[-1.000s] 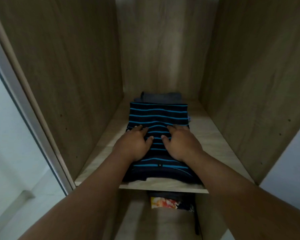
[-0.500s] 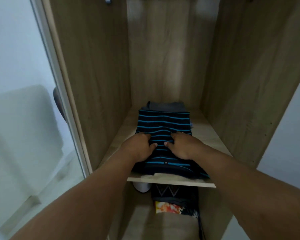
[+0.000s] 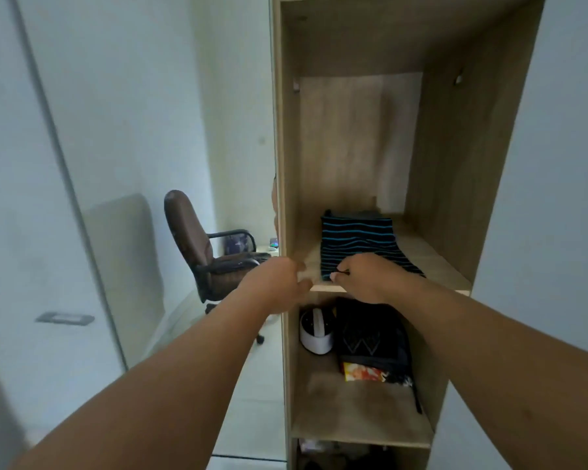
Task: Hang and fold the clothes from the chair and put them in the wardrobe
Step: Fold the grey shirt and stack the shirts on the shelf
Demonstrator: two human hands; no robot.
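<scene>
The right hand [image 3: 364, 278] pinches the near edge of the folded shirt [image 3: 358, 244], dark with blue stripes, lying on the wardrobe shelf [image 3: 431, 262]. The left hand [image 3: 279, 283], blurred and loosely curled, holds nothing just left of the shirt. A chair [image 3: 204, 252] stands farther left; a bag [image 3: 370, 340] sits below the shelf.

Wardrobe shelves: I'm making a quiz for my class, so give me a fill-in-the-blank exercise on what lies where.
1. The folded striped shirt has dark fabric with ____ stripes.
2. The shirt lies on the wardrobe shelf directly ____ the shelf holding the white round device.
3. The office chair stands to the ____ of the wardrobe.
4. The right hand touches the shirt's ____ edge.

Missing words: blue; above; left; front
</scene>
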